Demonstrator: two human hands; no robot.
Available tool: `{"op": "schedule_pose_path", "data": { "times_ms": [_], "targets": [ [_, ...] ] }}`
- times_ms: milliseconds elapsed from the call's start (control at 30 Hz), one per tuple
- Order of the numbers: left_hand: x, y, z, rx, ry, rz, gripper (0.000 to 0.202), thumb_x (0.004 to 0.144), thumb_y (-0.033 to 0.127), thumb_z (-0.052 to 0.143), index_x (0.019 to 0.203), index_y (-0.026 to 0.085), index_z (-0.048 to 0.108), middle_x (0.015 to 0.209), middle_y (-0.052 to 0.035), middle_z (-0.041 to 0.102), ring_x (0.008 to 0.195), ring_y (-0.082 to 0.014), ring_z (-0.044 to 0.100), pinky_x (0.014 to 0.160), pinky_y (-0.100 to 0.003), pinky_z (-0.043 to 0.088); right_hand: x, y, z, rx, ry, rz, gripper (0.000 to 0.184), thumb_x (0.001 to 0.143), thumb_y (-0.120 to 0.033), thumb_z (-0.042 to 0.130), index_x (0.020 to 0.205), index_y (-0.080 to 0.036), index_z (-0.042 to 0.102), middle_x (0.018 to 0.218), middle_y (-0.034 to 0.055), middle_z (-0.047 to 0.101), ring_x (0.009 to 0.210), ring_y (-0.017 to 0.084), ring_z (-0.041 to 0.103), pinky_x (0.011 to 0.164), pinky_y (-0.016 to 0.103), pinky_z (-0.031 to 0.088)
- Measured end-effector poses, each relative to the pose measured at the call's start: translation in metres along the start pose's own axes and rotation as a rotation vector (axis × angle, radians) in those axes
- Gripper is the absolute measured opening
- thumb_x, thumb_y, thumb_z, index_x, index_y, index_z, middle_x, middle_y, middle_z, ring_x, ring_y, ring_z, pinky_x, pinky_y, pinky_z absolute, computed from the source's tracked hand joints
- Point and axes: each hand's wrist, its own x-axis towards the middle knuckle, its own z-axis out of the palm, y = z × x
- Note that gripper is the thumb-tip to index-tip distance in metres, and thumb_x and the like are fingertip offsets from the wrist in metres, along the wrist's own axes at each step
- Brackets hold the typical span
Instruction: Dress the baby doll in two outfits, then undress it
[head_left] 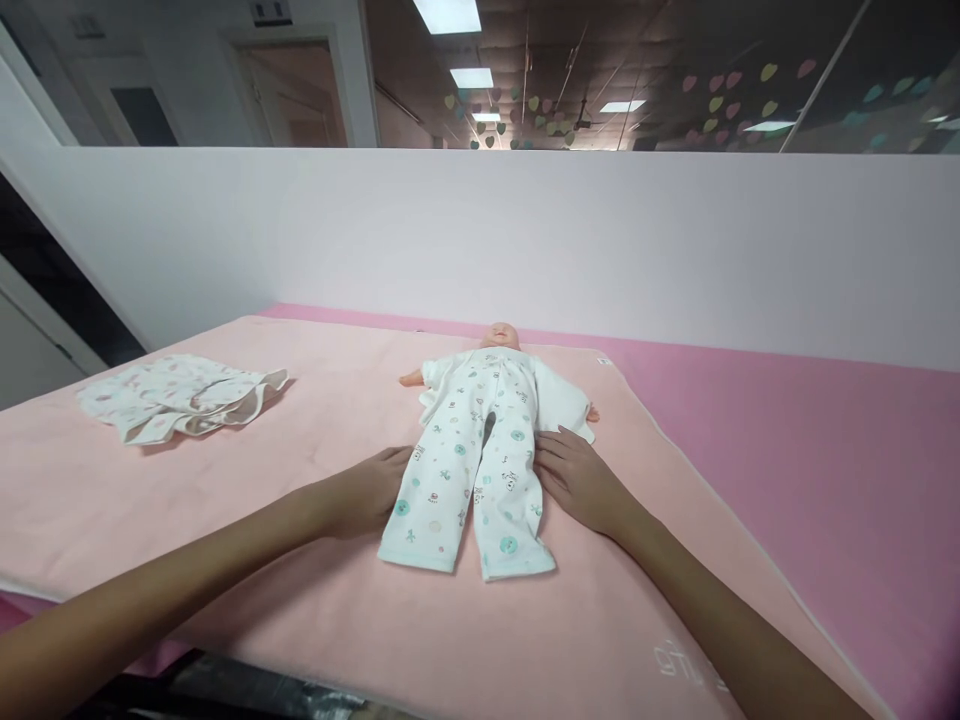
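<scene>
A baby doll (pixel 501 336) lies on its back, head toward the wall, in a white top (pixel 559 395) with its arms spread. White baby pants (pixel 506 470) with a green print are spread over its front, waistband near the chest and legs toward me. At the left edge of the pants is my left hand (pixel 373 490), its fingertips hidden behind the cloth. My right hand (pixel 574 475) rests at the right edge of the pants, fingers stretched out and touching the fabric and the top's hem.
A folded white printed garment (pixel 184 397) lies to the left on the pink blanket (pixel 322 400). The blanket covers a darker pink mat (pixel 810 460). Behind rises a white wall (pixel 562 240) with glass above it. The table's front edge shows at lower left.
</scene>
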Motion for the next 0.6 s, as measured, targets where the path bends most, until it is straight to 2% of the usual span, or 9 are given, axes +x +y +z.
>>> {"op": "schedule_pose_path", "data": {
  "times_ms": [100,200,300,367,433,533,600],
  "targets": [
    [0.002,-0.017,-0.004,0.071,-0.003,-0.024,0.047,0.106,0.032,0.049,0.152,0.033,0.055,0.153,-0.0088,0.06,0.142,-0.0328,0.052,0.116,-0.049,0.042,0.002,-0.003,0.0,0.006,-0.023,-0.02,0.035,0.108,-0.026,0.043,0.117,-0.028,0.077,0.118,0.0097,0.075,0.122,0.031,0.064,0.117,0.057,0.041],
    [0.018,-0.03,0.005,0.072,0.102,-0.067,0.047,0.107,0.038,0.046,0.152,0.027,0.052,0.155,-0.0117,0.057,0.144,-0.0319,0.05,0.12,-0.05,0.037,0.002,-0.004,0.0,0.026,-0.043,-0.03,0.032,0.108,-0.027,0.046,0.12,-0.029,0.076,0.121,0.0095,0.074,0.12,0.03,0.064,0.117,0.057,0.04],
    [0.043,-0.03,0.018,0.022,0.192,-0.092,0.039,0.11,0.042,0.035,0.134,0.025,0.061,0.143,-0.0103,0.065,0.136,-0.029,0.055,0.123,-0.052,0.032,0.003,-0.005,0.0,0.043,-0.059,-0.004,0.03,0.109,-0.029,0.045,0.112,-0.027,0.075,0.114,0.0105,0.072,0.108,0.03,0.064,0.105,0.055,0.048],
    [0.056,-0.025,0.024,-0.025,0.229,-0.128,0.043,0.112,0.045,0.029,0.119,0.023,0.066,0.125,-0.0096,0.07,0.123,-0.0279,0.06,0.12,-0.052,0.035,0.003,-0.005,-0.001,0.047,-0.073,0.013,0.031,0.11,-0.03,0.043,0.107,-0.026,0.074,0.108,0.0105,0.07,0.102,0.029,0.063,0.098,0.052,0.051],
    [0.063,-0.021,0.024,-0.086,0.244,-0.126,0.049,0.113,0.045,0.023,0.113,0.023,0.066,0.115,-0.0091,0.071,0.117,-0.0275,0.061,0.117,-0.051,0.039,0.003,-0.006,-0.002,0.051,-0.083,0.022,0.033,0.11,-0.032,0.041,0.103,-0.025,0.072,0.104,0.0103,0.068,0.1,0.029,0.062,0.096,0.052,0.051],
    [0.063,-0.022,0.02,-0.181,0.215,-0.028,0.053,0.113,0.038,0.015,0.126,0.026,0.065,0.126,-0.009,0.07,0.127,-0.0269,0.058,0.119,-0.048,0.039,0.003,-0.01,-0.003,0.073,-0.081,0.053,0.034,0.111,-0.031,0.039,0.099,-0.025,0.071,0.104,0.011,0.066,0.098,0.029,0.06,0.092,0.052,0.052],
    [0.059,-0.028,0.019,-0.185,0.168,0.041,0.05,0.112,0.036,0.02,0.137,0.031,0.062,0.138,-0.0076,0.066,0.137,-0.0274,0.054,0.12,-0.046,0.038,0.003,-0.012,-0.003,0.092,-0.078,0.061,0.033,0.109,-0.029,0.04,0.101,-0.025,0.071,0.107,0.012,0.066,0.1,0.03,0.06,0.09,0.051,0.053]
  ]
}}
